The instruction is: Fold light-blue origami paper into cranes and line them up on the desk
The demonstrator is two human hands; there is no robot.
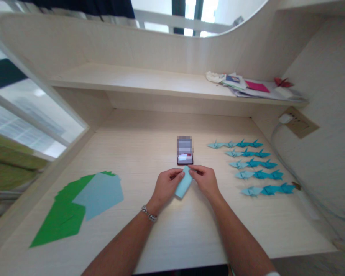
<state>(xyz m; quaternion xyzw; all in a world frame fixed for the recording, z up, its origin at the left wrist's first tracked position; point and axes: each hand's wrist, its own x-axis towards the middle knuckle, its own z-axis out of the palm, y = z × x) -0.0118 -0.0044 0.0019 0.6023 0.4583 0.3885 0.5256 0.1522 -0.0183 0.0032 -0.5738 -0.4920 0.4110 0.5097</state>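
A light blue piece of origami paper (184, 184), folded into a narrow strip, is tilted between my two hands above the desk. My left hand (167, 186) pinches its left edge near the upper end with thumb and fingers. On the other side, my right hand (206, 181) grips the upper right edge between thumb and forefinger. Just beyond the paper's far end lies a phone (185, 150) with its screen lit. The undersides of the fingers are hidden.
Green paper sheets (66, 214) fan out at the left, with light blue sheets (103, 195) over them. Rows of blue paper cranes (254, 164) stand at the right. Behind is a shelf (149, 82) with papers (238, 82). A cable (284, 163) runs from the wall socket (300, 122).
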